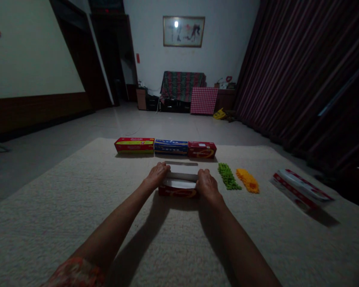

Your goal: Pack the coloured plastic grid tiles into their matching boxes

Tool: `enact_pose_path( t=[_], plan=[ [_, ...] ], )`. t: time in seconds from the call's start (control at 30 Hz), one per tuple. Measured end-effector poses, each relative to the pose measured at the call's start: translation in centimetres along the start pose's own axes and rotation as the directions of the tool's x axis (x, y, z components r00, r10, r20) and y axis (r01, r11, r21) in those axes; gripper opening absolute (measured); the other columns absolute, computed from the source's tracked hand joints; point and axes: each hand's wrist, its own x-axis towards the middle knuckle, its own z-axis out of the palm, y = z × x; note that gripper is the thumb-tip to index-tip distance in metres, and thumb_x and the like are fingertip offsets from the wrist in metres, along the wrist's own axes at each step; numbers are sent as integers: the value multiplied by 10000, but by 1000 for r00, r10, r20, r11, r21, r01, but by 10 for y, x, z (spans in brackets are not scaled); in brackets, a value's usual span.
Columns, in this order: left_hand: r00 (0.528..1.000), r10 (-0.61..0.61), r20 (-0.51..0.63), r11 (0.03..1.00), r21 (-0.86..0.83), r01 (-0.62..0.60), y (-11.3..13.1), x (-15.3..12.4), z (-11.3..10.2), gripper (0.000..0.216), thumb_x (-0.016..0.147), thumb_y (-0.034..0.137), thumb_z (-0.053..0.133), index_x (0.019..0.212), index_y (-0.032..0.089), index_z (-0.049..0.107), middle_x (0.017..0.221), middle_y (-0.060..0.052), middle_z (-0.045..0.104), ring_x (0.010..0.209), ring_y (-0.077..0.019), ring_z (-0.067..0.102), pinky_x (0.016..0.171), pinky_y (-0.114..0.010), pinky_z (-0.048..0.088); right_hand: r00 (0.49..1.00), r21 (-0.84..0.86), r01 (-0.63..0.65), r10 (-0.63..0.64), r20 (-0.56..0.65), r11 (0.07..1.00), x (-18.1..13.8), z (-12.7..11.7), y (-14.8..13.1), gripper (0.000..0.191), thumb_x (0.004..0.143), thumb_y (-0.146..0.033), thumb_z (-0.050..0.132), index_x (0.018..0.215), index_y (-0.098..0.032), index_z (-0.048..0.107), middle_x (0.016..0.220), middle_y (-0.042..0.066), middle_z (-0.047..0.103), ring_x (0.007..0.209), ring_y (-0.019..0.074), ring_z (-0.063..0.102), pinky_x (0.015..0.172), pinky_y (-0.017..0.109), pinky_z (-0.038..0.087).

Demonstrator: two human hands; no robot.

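A dark red carton (pixel 178 191) with a white inside sits in front of me, its lid flap (pixel 182 169) raised at the back. My left hand (pixel 159 173) grips its left end near the flap, fingers curled over the edge. At the opposite end, my right hand (pixel 207 184) is closed round the carton and flap in the same way. White material shows along the opening; what lies deeper inside is hidden. To the right of my right hand lie a bumpy green strip-like bundle (pixel 229 176) and an orange one (pixel 247 180), too small to name.
Behind the carton stand a red-and-yellow box (pixel 134 146), a blue box (pixel 170 147) and a dark red box (pixel 201 150) in a row. An open red-and-white box (pixel 300 190) lies at the right. All rest on a pale textured cloth (pixel 77 199).
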Motion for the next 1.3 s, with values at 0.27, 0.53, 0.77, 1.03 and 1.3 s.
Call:
enact_pose_path(
  t=[0.27,0.53,0.77,1.03,1.3],
  plan=[
    [996,-84,-15,996,-14,83,8,22,-2,362,905,95,493,1150,178,747,1106,-146,685,1092,-288,624,846,-326,523,995,110,-20,31,-93,994,27,4,16,351,926,-71,400,1162,-155,646,1183,159,622,997,248,672,809,314,471],
    [1000,2,-16,999,-32,-2,6,48,0,318,913,147,497,1019,189,793,1111,-116,730,1080,-271,645,849,-302,514,995,170,-34,50,-91,985,44,17,35,329,919,-102,450,1156,-150,673,1163,144,648,1052,227,641,893,286,456],
    [982,188,24,950,-257,-176,-18,71,4,282,890,182,544,1028,145,787,1094,-123,752,912,-221,696,805,-292,514,994,263,50,-23,-103,964,51,18,49,264,899,-149,519,1097,-172,692,1078,110,696,1002,206,636,901,283,453],
    [960,278,-34,872,-410,-267,-29,78,13,263,841,226,541,937,202,785,1071,-87,766,856,-196,704,768,-290,516,991,391,86,-40,-124,916,63,25,59,189,866,-148,598,1032,-158,689,920,87,735,836,190,646,798,278,455],
    [966,254,-43,899,-358,-252,-23,73,9,308,841,304,515,933,201,790,1099,-97,778,948,-245,727,817,-310,536,988,370,63,-6,-154,927,63,6,88,199,922,-167,550,984,-174,739,1008,83,767,914,173,680,838,252,459]
  ],
)
